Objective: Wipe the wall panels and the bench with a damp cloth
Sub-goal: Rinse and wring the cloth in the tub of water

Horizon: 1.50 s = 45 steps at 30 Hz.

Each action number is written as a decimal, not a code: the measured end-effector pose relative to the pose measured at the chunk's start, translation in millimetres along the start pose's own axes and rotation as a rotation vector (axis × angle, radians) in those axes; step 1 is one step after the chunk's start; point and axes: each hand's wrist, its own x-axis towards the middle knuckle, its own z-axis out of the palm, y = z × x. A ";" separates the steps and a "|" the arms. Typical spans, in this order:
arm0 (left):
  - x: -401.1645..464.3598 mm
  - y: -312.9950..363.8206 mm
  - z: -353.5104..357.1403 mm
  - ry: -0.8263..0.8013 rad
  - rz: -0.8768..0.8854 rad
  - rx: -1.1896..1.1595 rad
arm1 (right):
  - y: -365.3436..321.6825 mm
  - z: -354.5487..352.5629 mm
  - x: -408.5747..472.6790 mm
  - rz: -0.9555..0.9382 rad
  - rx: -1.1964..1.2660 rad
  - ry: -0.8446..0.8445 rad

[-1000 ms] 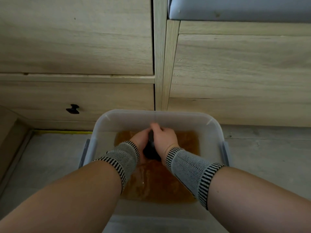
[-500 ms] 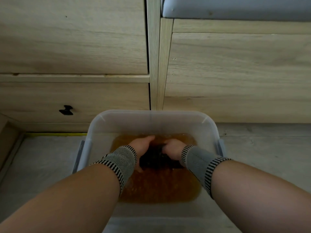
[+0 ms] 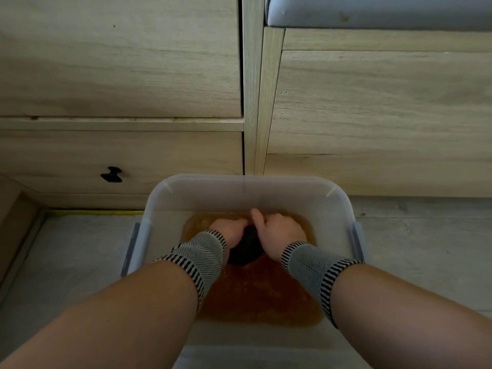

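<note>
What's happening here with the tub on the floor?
A person holds a dark cloth bunched between the left hand and right hand over a clear plastic tub of brownish water. It looks like wringing. The tub sits on the floor before the wooden panels, not being wiped yet.

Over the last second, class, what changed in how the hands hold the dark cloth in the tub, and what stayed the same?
Half a second ago the hands were spread apart, stretching the cloth across the brown water. Now the left hand and right hand have drawn back together, bunching the dark cloth into a wad between them, as a second ago. Neither grip let go. The plastic tub and wooden panels stayed put.
</note>
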 end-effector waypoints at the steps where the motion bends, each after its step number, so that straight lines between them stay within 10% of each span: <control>1: 1.7 -2.0 -1.0 0.032 0.015 0.080 | 8.9 3.4 2.9 -0.001 -0.049 -0.079; 7: -1.4 -6.5 -9.3 0.005 -0.006 0.071 | 23.2 21.0 6.1 0.132 -0.265 -0.405; 11: -12.5 -3.0 -12.2 -0.158 -0.148 -0.280 | -9.1 -3.9 7.2 0.259 0.823 -0.263; 14: -12.8 -3.4 -17.3 -0.257 -0.143 -0.486 | -38.0 -9.3 -1.2 0.280 1.153 -0.233; 23: -8.7 -2.6 -8.9 -0.092 -0.050 -0.263 | -23.4 0.8 3.3 0.123 0.308 0.078; 31: -6.4 -5.4 -17.1 0.033 0.002 0.080 | 16.8 27.5 7.0 0.221 -0.384 -0.460; 38: -17.8 -4.9 -16.5 -0.242 -0.179 -0.405 | -32.7 -4.8 0.5 0.256 0.903 -0.172; 45: -19.5 4.9 -10.5 -0.195 -0.003 -0.460 | -52.3 -1.5 -11.3 0.198 0.801 0.056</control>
